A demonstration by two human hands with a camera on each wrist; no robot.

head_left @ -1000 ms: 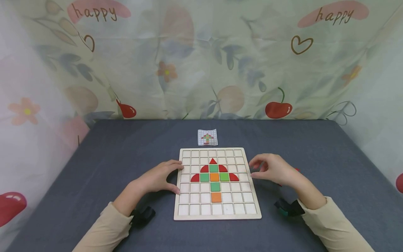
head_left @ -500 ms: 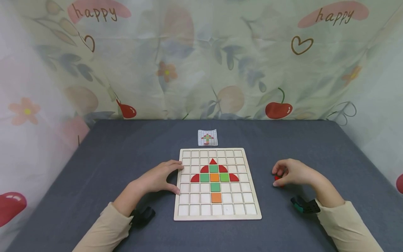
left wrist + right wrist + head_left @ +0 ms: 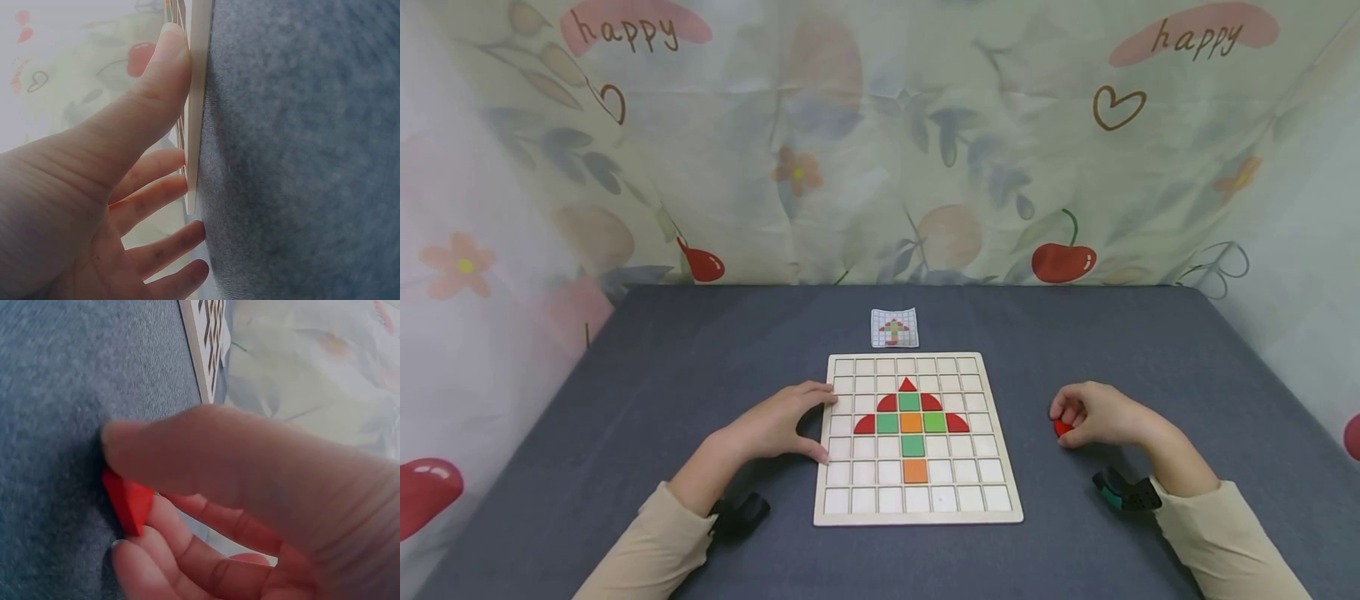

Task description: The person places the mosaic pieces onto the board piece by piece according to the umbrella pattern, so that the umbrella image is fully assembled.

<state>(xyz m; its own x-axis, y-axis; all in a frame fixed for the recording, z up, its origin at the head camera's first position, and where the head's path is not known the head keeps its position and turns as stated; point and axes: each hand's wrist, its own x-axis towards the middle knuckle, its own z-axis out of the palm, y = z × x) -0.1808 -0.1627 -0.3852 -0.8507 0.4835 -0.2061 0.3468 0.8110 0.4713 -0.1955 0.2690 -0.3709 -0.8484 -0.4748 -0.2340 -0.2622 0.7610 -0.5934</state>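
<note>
A pale wooden grid board (image 3: pixel 992 504) lies on the dark table. Red, green and orange pieces fill some of its cells, including a red triangle (image 3: pixel 907 384), a green square (image 3: pixel 912 446) and an orange square (image 3: pixel 915 471). At the board's left edge rests my left hand (image 3: pixel 775 422), thumb and fingers spread; in the left wrist view the thumb (image 3: pixel 165 69) touches the rim. To the right of the board, my right hand (image 3: pixel 1101 414) pinches a small red piece (image 3: pixel 130 501) between thumb and fingers, close to the tabletop. Its full outline is partly hidden by the fingers.
A small printed card (image 3: pixel 895 328) with a coloured grid picture lies just behind the board. Dark cloth (image 3: pixel 737 325) covers the table. A patterned curtain (image 3: pixel 880 167) hangs along the back edge.
My right hand has moved away from the board's right edge, rightward to the red piece, and now pinches it. The left hand and the board stay where they were.
</note>
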